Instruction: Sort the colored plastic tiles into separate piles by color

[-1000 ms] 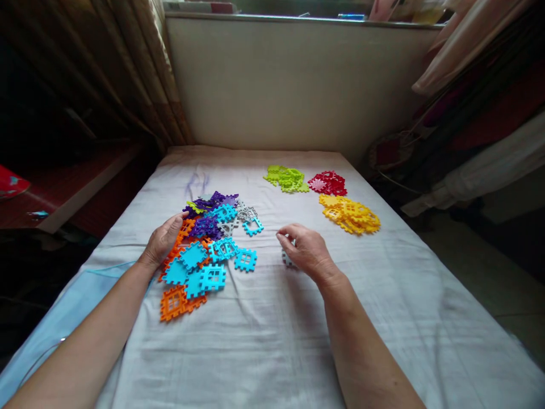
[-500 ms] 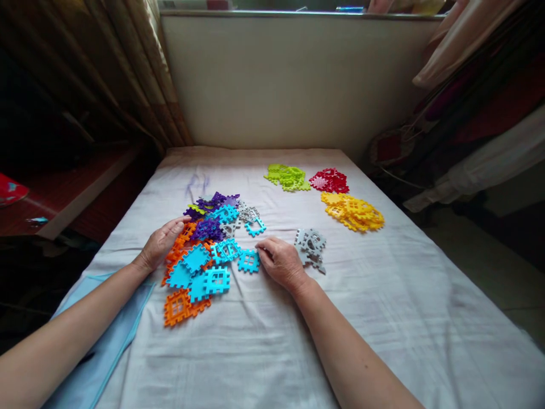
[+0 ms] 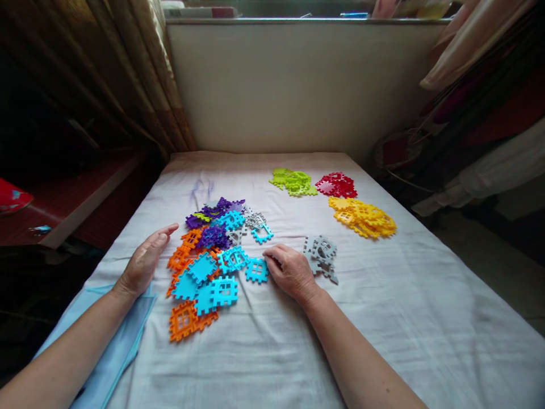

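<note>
And there we had it, the white cloth-covered table (image 3: 383, 341) spread wide under everything, with the mixed heap of blue, orange, purple and grey plastic lattice tiles (image 3: 208, 255) sitting on it, our marker for all the rest. Behind the heap and off to its left hung the brown patterned curtain (image 3: 145, 74). Nearer to us than the heap, on its left, a pale blue cloth (image 3: 114, 346) lay under our left forearm.

Well to the right of the heap and a little beyond it lay the pile of yellow plastic tiles (image 3: 364, 217). Our left hand (image 3: 145, 261) rested just at the heap's left edge, fingers stretched out and loose, gripping nothing, beside the orange pieces. Our right hand (image 3: 292, 271) sat at the heap's right side, knuckles up, fingers curled down. Just right of that hand, apart from the heap, lay the small cluster of grey plastic tiles (image 3: 320, 254). Beyond the heap and to its right we saw the lime-green tile pile (image 3: 293, 182), and further right again the red tile pile (image 3: 336, 185).

Smallest of all was the single sky-blue square window tile (image 3: 257, 270), flat on the cloth at the heap's right fringe. Our right fingertips met its right edge; whether they pinched it or only touched, we could not tell.
</note>
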A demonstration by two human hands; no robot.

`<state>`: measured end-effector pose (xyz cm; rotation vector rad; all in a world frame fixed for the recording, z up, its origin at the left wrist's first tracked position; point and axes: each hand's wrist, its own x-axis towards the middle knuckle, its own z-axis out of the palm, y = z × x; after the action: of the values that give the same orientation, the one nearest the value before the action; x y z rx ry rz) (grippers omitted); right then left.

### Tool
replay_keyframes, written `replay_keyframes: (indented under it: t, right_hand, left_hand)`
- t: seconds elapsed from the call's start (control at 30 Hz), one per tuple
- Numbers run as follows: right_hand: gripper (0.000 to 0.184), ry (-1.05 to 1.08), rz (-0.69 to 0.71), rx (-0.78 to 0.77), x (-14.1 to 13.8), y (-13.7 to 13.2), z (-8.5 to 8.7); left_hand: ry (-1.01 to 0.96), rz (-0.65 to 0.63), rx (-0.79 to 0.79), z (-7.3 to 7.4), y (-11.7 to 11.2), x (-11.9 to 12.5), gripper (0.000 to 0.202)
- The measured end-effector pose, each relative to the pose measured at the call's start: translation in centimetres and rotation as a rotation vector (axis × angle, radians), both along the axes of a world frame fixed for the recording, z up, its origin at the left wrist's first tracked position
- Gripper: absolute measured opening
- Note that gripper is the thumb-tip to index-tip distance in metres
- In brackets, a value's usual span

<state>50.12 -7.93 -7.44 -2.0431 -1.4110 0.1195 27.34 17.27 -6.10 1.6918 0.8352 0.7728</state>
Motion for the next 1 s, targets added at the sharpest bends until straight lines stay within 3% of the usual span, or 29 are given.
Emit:
replay_keyframes:
  t: [0.23, 0.33, 0.47, 0.6, 0.77, 0.87, 1.0]
  right_hand:
    - [0.018, -0.002, -0.006, -0.005, 0.0, -0.1, 0.0]
    - [0.018, -0.006, -0.008, -0.011, -0.1, -0.1, 0.1]
    - [0.018, -0.042, 0.028, -0.013, -0.6, -0.4, 0.7]
    - [0.028, -0.104, 0.107, -0.04, -1.4, -1.3, 1.5]
    - [0.037, -0.133, 0.099, -0.045, -2.3, -2.4, 1.4]
    - [0.026, -0.118, 0.099, 0.004, -2.6, -2.6, 1.0]
    - [0.018, -0.086, 0.093, 0.101, -2.3, -2.0, 0.9]
  left_hand:
    - [0.151, -0.042, 0.077, -1.0, -0.4, -2.1, 0.067]
    - [0.183, -0.01, 0.12, -0.6, -0.8, -1.0, 0.069]
    - [0.22, 0.03, 0.193, 0.1, -2.0, 2.1, 0.072]
    - [0.33, 0.026, 0.339, 0.0, -3.3, 4.1, 0.067]
    - [0.329, 0.07, 0.315, -0.2, -3.8, 3.9, 0.062]
    - [0.289, 0.084, 0.28, -0.3, -4.1, 3.7, 0.061]
    - [0.212, -0.004, 0.259, -0.5, -4.9, 4.2, 0.062]
